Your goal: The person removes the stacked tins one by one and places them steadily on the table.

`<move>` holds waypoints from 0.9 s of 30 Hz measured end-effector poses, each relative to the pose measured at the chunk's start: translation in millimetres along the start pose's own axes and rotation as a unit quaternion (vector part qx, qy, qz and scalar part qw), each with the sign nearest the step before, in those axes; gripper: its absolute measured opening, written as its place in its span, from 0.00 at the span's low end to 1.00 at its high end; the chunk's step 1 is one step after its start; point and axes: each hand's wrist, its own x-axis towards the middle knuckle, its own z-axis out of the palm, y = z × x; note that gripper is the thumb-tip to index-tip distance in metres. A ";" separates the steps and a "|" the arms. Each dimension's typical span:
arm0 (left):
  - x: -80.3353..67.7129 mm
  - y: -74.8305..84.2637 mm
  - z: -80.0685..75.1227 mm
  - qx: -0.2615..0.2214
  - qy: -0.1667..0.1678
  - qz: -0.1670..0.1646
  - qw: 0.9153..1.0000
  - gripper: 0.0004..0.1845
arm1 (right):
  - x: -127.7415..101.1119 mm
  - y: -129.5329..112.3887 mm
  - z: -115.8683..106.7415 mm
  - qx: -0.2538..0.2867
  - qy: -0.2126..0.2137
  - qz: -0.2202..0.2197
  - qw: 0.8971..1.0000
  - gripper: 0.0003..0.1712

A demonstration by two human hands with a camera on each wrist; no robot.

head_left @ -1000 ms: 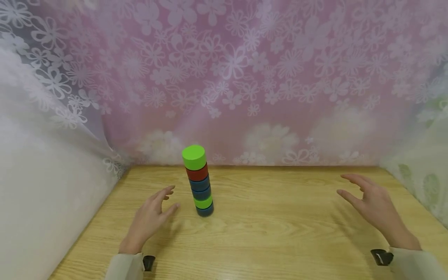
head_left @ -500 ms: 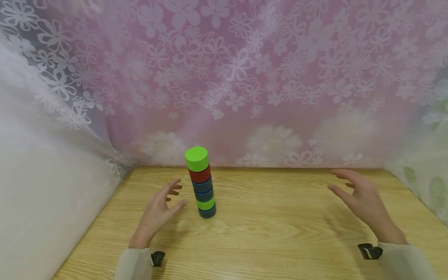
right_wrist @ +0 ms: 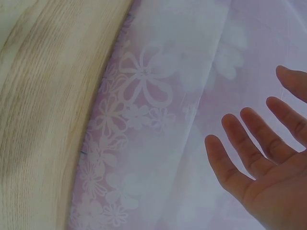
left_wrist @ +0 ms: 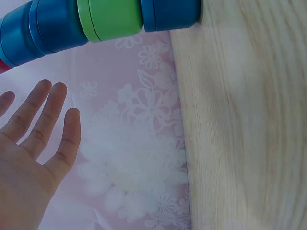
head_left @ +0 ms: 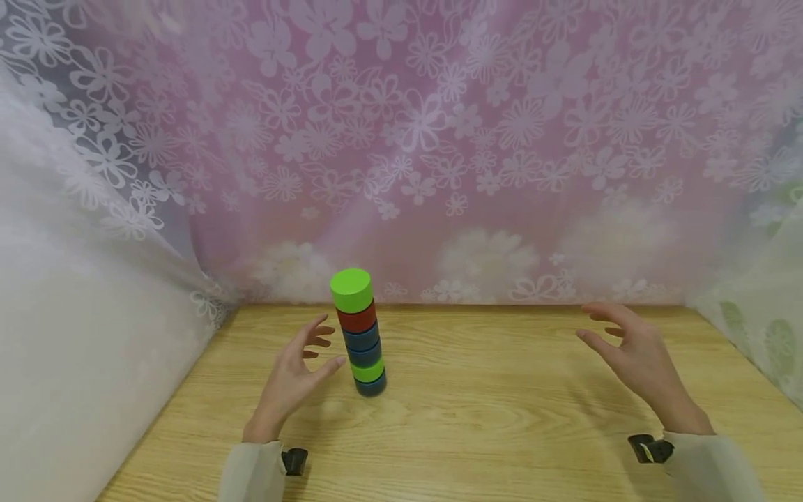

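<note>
The left hand (head_left: pixel 291 380) close in, the right hand (head_left: pixel 641 362) farther off, both empty beside a six-piece stack (head_left: pixel 362 340).
Nearest are two pale sleeves (head_left: pixel 252 473), with two black devices (head_left: pixel 295 461), one per wrist. At the stack's eight o'clock, the left fingers (left_wrist: pixel 69 136) are well parted, gripping nothing, the thumb (head_left: pixel 329 367) just beside the pieces, perhaps to leave clearance. Towards three o'clock, the right fingers (right_wrist: pixel 223 165) spread loosely, also gripping nothing. The stack stands upright on the table (head_left: pixel 489 418), at seven o'clock from mid-view: three blue pieces (head_left: pixel 364 357), two green, one red, seemingly centred for balance. A flowered cloth (head_left: pixel 439 139) hangs behind.
</note>
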 end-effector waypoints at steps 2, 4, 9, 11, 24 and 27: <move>1.2 0.1 2.4 -0.007 0.003 0.006 1.000 0.39 | 0.3 0.5 1.1 -0.003 0.005 -0.006 1.000 0.24; 2.5 0.4 4.2 -0.016 0.004 0.009 1.000 0.40 | 0.5 1.4 2.3 -0.005 0.009 -0.013 1.000 0.24; 6.4 0.7 10.0 -0.041 0.009 0.017 0.999 0.41 | 1.8 -1.5 3.4 -0.010 0.018 -0.023 1.000 0.24; 8.6 1.0 13.0 -0.052 0.012 0.019 0.998 0.41 | 2.8 -4.0 3.3 -0.010 0.018 -0.021 1.000 0.24; 19.2 0.5 22.7 -0.083 0.021 0.007 0.996 0.40 | 9.6 -17.9 12.5 0.038 0.023 0.012 0.999 0.21; 18.2 0.0 24.8 -0.086 0.020 0.013 0.996 0.39 | 11.1 -24.9 13.3 0.067 0.008 0.028 0.997 0.19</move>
